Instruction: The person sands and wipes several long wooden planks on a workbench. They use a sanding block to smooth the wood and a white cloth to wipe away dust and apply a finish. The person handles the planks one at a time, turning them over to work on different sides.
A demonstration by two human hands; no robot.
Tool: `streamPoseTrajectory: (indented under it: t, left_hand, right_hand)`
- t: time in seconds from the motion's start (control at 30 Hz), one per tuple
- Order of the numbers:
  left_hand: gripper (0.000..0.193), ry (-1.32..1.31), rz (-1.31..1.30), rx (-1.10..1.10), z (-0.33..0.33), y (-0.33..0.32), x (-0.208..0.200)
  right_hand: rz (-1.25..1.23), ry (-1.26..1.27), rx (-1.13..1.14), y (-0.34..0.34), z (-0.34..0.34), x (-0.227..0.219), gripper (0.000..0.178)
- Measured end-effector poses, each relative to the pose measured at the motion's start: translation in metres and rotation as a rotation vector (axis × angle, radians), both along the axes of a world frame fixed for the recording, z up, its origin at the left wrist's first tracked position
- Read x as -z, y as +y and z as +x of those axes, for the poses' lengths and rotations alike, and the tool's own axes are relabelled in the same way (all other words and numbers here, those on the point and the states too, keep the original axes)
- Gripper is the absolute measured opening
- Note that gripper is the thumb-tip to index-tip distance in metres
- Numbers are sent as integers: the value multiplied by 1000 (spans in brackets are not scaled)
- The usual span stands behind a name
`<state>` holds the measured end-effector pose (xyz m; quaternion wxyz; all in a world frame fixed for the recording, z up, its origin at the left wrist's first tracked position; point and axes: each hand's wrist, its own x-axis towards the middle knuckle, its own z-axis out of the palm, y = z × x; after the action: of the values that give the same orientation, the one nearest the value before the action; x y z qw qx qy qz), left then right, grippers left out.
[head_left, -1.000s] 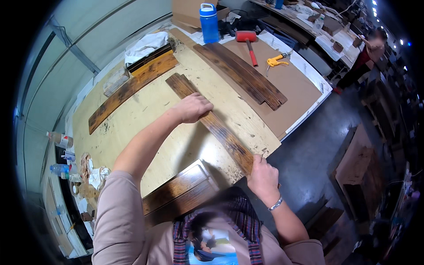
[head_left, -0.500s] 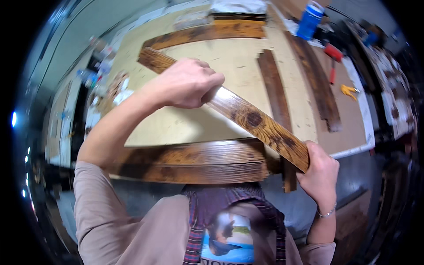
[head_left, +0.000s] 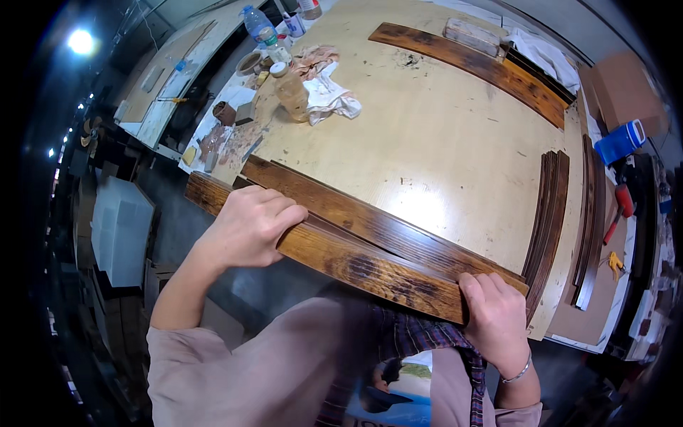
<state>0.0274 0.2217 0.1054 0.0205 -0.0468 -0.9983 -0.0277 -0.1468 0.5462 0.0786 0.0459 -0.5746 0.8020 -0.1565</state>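
Note:
A dark-stained wooden plank with a knotty grain lies across in front of my body, its right end lower in view. My left hand is closed over it left of the middle, and my right hand grips its right end. Just beyond it, another stained plank rests along the table's near edge, partly covered by the held one. Whether the two planks touch cannot be told. To the right of my right hand, a bundle of narrow dark planks lies on the table.
On the pale table, a stained board lies at the far side. A jar, a white rag and a water bottle are at the left. A blue jug, red mallet and yellow tool sit at the right.
The held plank has come down and toward my body, from above the table's middle to beside the near-edge planks. My view has swung left. Both hands keep their hold.

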Motion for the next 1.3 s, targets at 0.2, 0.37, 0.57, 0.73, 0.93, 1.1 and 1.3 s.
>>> streamPoseTrajectory:
  t: [0.2, 0.37, 0.57, 0.73, 0.93, 1.1, 1.3]
  left_hand:
    - [44, 39, 114, -25, 5, -11, 21]
    - [47, -35, 189, 35, -11, -16, 21]
    - [49, -55, 248, 11, -13, -10, 21]
    - [48, -68, 250, -40, -16, -1, 16]
    - [49, -105, 209, -69, -11, 0, 15]
    - [72, -279, 231, 9, -19, 1, -12]
    - [88, -226, 331, 23, -33, -3, -40]
  right_hand:
    - [91, -17, 69, -15, 12, 0, 39]
    - [115, -13, 95, -12, 13, 1, 38]
    - [-324, -394, 599, 59, -42, -16, 61]
    - [-147, -396, 1145, 185, -101, 132, 89]
    - [308, -290, 1455, 122, -83, 157, 78]
    - [377, -253, 1543, 117, -90, 160, 68]
    - [-332, -621, 1357, 155, -89, 168, 59]
